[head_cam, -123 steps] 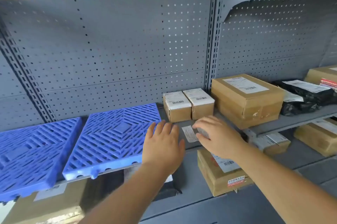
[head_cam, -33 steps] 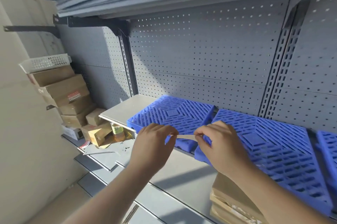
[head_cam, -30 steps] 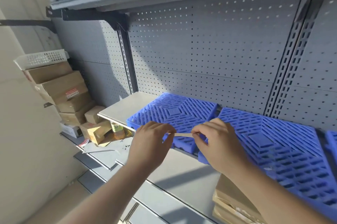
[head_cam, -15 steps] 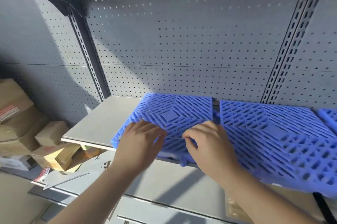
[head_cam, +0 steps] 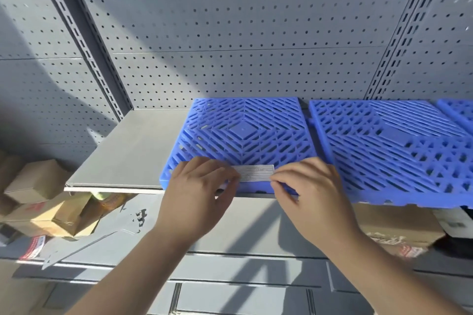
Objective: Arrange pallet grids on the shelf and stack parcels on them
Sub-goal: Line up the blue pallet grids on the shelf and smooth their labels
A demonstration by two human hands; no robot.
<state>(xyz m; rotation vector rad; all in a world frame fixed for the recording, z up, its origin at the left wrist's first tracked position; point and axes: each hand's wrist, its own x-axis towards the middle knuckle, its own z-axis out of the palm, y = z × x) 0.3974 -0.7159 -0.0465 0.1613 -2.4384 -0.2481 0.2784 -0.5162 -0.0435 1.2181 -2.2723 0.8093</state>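
Grey perforated metal panels back a flat grey metal shelf [head_cam: 133, 150]; on it lies a blue slatted plastic pallet grid [head_cam: 243, 133], with a second blue grid [head_cam: 389, 145] just beside it on the right. At the first grid's front edge, the left hand [head_cam: 197, 186] and right hand [head_cam: 309, 186] each close their grip on one end of a small white paper label [head_cam: 256, 172]. The grid looks stiff and light, best taken by its rim or slats; the label looks flimsy, so hold it by the ends. Brown cardboard parcels [head_cam: 38, 181] sit lower left.
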